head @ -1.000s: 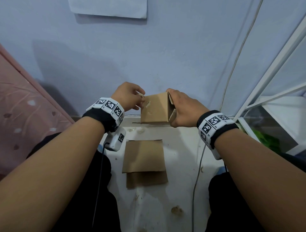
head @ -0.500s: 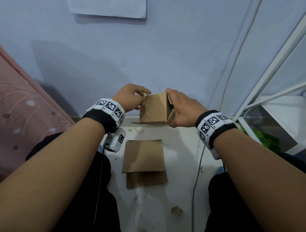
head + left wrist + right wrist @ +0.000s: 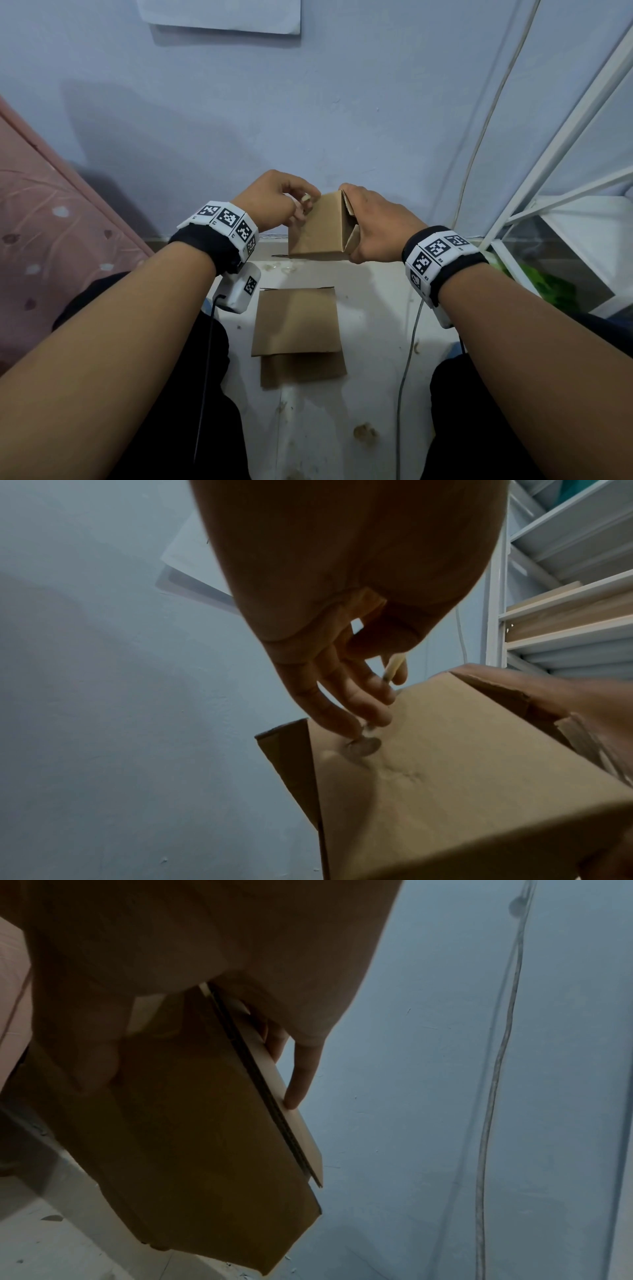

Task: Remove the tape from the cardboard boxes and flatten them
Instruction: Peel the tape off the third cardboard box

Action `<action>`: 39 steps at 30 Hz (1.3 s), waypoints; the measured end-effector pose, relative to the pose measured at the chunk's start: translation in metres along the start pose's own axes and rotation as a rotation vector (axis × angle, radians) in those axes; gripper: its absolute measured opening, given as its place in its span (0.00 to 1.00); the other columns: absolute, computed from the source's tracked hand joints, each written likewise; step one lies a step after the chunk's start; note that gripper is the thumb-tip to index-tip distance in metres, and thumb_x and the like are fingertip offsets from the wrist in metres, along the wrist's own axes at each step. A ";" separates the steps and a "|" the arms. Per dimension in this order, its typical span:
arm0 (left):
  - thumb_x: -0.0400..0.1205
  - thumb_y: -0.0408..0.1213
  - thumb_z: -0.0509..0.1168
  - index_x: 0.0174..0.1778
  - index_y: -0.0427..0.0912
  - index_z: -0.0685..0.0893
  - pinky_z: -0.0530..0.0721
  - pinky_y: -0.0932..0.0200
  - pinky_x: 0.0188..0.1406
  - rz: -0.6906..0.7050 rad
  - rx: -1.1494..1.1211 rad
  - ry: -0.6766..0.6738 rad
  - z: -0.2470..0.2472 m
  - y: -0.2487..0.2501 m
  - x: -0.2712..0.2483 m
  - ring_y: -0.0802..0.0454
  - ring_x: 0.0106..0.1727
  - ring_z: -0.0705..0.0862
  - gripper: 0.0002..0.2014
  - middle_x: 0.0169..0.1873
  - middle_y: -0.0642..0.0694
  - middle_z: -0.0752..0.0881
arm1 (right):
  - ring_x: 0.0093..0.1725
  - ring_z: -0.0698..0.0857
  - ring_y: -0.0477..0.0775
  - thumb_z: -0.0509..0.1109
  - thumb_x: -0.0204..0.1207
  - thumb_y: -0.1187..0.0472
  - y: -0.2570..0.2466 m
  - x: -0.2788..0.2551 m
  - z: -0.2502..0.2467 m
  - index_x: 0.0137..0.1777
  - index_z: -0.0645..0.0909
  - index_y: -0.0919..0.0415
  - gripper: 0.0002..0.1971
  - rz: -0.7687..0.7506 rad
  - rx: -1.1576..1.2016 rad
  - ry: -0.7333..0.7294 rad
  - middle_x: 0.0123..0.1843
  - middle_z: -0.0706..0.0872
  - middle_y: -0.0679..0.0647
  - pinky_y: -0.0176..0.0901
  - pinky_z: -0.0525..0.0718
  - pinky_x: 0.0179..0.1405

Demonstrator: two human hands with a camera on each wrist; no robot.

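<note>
The cardboard box [image 3: 317,224] is braced aloft by the gripping right hand [image 3: 376,222] so the left hand [image 3: 274,202] can pinch what looks like tape [image 3: 365,744].

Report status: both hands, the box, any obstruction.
Right hand grips cardboard box at its open end, held up. Left hand pinches tape on box face. Flattened boxes on floor below. No obstruction seen.
</note>
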State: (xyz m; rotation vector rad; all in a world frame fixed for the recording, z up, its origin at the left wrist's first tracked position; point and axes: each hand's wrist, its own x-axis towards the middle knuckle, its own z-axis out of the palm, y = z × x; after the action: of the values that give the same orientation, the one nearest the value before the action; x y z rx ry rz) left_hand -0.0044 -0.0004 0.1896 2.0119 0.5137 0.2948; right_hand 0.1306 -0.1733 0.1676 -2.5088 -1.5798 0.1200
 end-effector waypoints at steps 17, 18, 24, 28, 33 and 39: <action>0.82 0.24 0.60 0.43 0.42 0.93 0.82 0.60 0.35 -0.193 0.395 0.044 -0.012 -0.014 0.005 0.48 0.40 0.89 0.16 0.41 0.42 0.93 | 0.56 0.73 0.53 0.84 0.60 0.55 0.006 0.002 0.008 0.78 0.60 0.53 0.49 0.019 -0.052 -0.039 0.64 0.76 0.51 0.48 0.77 0.43; 0.81 0.23 0.60 0.43 0.44 0.94 0.86 0.56 0.39 -0.189 0.385 0.008 -0.011 -0.015 0.005 0.47 0.41 0.90 0.18 0.42 0.42 0.94 | 0.57 0.74 0.54 0.84 0.60 0.55 0.006 0.002 0.008 0.78 0.60 0.53 0.48 0.023 -0.058 -0.041 0.64 0.76 0.51 0.49 0.78 0.43; 0.78 0.21 0.67 0.45 0.48 0.96 0.89 0.47 0.56 -0.122 0.338 -0.158 -0.009 -0.019 0.000 0.45 0.50 0.93 0.18 0.44 0.41 0.94 | 0.59 0.75 0.55 0.85 0.59 0.53 0.005 0.003 0.008 0.80 0.59 0.54 0.52 0.023 -0.090 -0.062 0.66 0.76 0.52 0.52 0.82 0.45; 0.80 0.17 0.67 0.43 0.51 0.93 0.90 0.48 0.56 -0.094 0.318 -0.158 -0.008 -0.019 0.000 0.46 0.51 0.93 0.21 0.44 0.44 0.94 | 0.58 0.74 0.54 0.86 0.59 0.53 0.005 0.001 0.007 0.81 0.58 0.54 0.53 0.030 -0.089 -0.079 0.66 0.75 0.52 0.53 0.84 0.48; 0.76 0.28 0.79 0.52 0.48 0.94 0.85 0.59 0.42 -0.078 0.399 -0.169 -0.009 -0.022 0.004 0.68 0.28 0.82 0.12 0.28 0.58 0.86 | 0.61 0.76 0.56 0.87 0.60 0.53 0.005 0.000 0.005 0.81 0.58 0.55 0.53 0.036 -0.086 -0.089 0.67 0.75 0.52 0.53 0.84 0.49; 0.75 0.47 0.81 0.32 0.39 0.90 0.81 0.62 0.34 -0.063 0.473 -0.113 -0.009 -0.015 0.003 0.57 0.26 0.85 0.15 0.22 0.51 0.88 | 0.56 0.73 0.54 0.86 0.59 0.54 0.005 0.001 0.006 0.80 0.59 0.55 0.53 0.035 -0.087 -0.089 0.66 0.75 0.53 0.52 0.83 0.47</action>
State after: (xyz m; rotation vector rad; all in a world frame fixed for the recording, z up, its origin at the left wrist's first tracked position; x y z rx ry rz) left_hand -0.0095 0.0142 0.1808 2.4457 0.6152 0.0173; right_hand 0.1349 -0.1741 0.1606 -2.6325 -1.6079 0.1729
